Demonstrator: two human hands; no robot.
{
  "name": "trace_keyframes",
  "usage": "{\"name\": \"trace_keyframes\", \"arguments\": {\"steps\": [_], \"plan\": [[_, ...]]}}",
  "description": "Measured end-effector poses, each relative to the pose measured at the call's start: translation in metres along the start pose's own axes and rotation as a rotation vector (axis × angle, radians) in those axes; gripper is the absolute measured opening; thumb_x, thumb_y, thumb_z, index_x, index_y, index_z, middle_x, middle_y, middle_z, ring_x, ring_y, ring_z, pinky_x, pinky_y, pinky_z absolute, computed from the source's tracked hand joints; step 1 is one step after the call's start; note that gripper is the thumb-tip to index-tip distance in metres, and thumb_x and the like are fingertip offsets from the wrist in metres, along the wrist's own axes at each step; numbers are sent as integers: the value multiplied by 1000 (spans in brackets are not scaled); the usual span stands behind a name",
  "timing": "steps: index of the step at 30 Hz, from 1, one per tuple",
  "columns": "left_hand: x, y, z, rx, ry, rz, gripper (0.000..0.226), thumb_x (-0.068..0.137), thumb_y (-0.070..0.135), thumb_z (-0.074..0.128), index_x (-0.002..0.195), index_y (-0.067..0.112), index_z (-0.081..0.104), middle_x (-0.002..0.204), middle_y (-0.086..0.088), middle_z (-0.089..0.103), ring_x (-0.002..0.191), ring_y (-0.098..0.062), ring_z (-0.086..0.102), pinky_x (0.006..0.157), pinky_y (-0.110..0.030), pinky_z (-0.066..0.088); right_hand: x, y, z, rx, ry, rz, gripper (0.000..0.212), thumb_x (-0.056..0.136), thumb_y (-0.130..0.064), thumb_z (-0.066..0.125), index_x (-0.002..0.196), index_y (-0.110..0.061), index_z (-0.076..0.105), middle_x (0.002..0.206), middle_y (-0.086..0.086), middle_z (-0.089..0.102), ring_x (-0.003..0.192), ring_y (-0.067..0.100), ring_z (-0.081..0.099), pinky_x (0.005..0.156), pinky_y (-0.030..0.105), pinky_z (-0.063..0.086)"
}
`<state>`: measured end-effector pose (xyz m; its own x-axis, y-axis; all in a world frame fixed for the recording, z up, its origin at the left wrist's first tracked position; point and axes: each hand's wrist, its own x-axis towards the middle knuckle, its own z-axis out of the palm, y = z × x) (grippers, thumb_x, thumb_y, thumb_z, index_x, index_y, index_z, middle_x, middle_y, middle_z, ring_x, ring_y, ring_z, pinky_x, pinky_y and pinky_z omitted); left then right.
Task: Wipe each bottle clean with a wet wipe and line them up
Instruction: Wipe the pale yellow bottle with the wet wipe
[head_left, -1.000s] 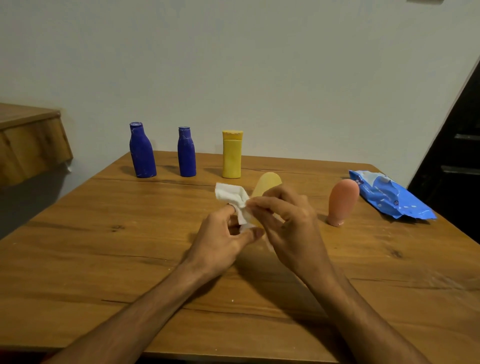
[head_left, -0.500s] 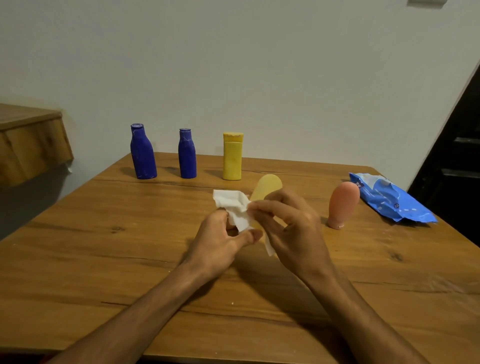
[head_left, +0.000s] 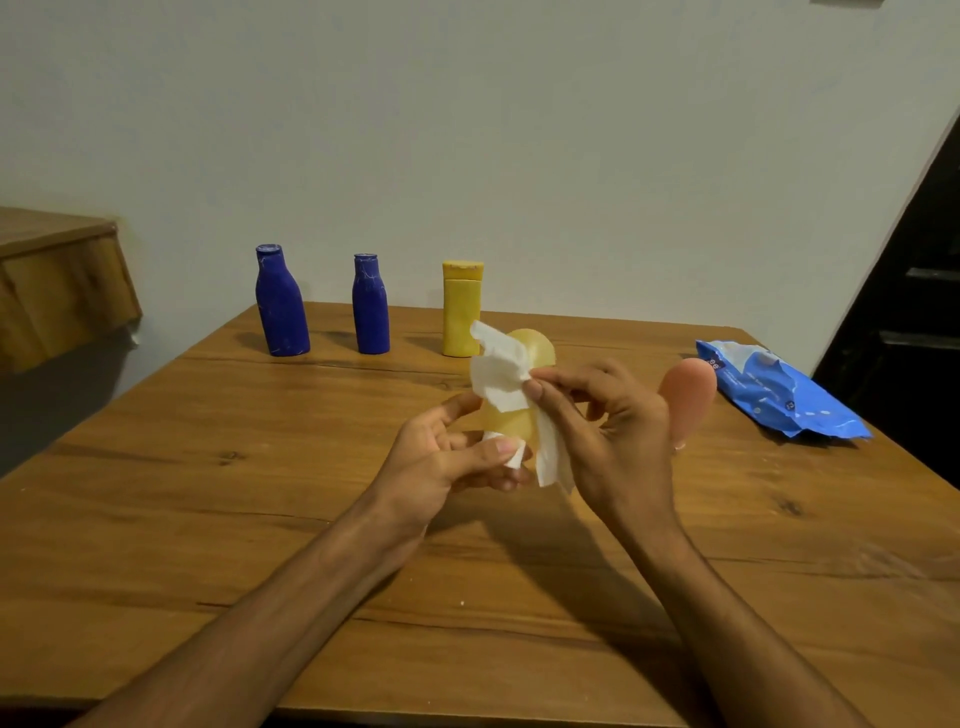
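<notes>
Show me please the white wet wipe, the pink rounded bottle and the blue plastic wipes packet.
white wet wipe (head_left: 497, 376): head view, on its crumpled upper part.
pink rounded bottle (head_left: 693, 397): head view, on its upper body.
blue plastic wipes packet (head_left: 779, 400): head view, on its middle.

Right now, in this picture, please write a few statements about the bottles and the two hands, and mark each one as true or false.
1. The larger blue bottle, the smaller blue bottle and the yellow bottle stand in a row at the far side of the table. True.
2. The right hand pinches the white wipe against the pale bottle. True.
3. The pink bottle lies flat. False: it stands, near the blue wipe pack.
4. The left hand rests flat on the table. False: it holds the pale bottle's lower end.
</notes>
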<state>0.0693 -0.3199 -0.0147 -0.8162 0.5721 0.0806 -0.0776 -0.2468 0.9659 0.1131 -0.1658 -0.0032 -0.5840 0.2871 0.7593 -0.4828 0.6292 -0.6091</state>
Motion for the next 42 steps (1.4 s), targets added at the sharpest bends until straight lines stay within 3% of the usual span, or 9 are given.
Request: {"name": "trace_keyframes", "arguments": {"steps": [6,10,15,19,23,26,31,38,42], "plan": [[2,0,-3,-203,53,1,57,71,6,66,126,5,54,92,-11,75,77,-23,72,73,-35,62,-5,-2,6,3,-127,39,16,81,-20,74,96,-17,75,93,-5,68,86,3,59,67,9,45],[3,1,-5,-338,42,-28,61,76,7,62,135,5,47,105,-17,73,89,-26,72,77,-35,61,-5,-4,4,17,-211,106,16,79,-30,72,93,-25,75,91,-10,69,87,8,60,72,21,52],[4,2,-4,-413,30,-57,57,78,7,61,133,1,49,103,-17,72,91,-26,72,80,-36,60,-5,-6,2,193,-58,247,12,81,-23,73,93,-23,75,89,-10,72,86,10,65,73,25,56],[4,1,-5,-440,42,-51,58,77,7,61,134,0,49,106,-18,71,97,-26,71,79,-33,60,-9,-8,6,136,-162,250,14,79,-24,77,92,-21,77,88,-8,72,84,11,64,70,28,56],[3,2,-4,-430,17,-67,55,79,11,61,132,2,51,113,-18,70,100,-26,70,87,-34,58,-7,-4,3,100,-100,260,12,79,-24,77,90,-20,77,83,-6,72,76,14,63,64,27,53],[4,1,-4,-437,34,-52,55,78,9,60,132,3,50,106,-16,72,94,-23,71,80,-32,60,-9,-6,3,113,-165,255,14,78,-26,78,90,-19,77,83,-7,73,80,15,65,69,36,57],[4,2,-3,-461,55,-57,59,77,9,63,134,4,49,111,-18,70,98,-25,70,85,-34,59,-8,-6,5,130,-169,275,11,80,-24,77,90,-20,78,83,-7,74,80,17,66,72,43,57],[3,3,-2,-461,68,-48,58,76,9,62,133,5,50,105,-15,72,92,-22,72,82,-33,60,-8,-7,5,122,-148,271,12,80,-26,77,91,-20,77,84,-8,74,83,15,67,74,39,58],[3,3,-4,-471,82,-46,58,77,6,62,133,5,50,106,-15,72,93,-22,71,81,-31,60,-9,-12,4,140,-257,160,11,78,-20,77,90,-18,77,86,-9,74,83,6,65,69,13,48]]}}
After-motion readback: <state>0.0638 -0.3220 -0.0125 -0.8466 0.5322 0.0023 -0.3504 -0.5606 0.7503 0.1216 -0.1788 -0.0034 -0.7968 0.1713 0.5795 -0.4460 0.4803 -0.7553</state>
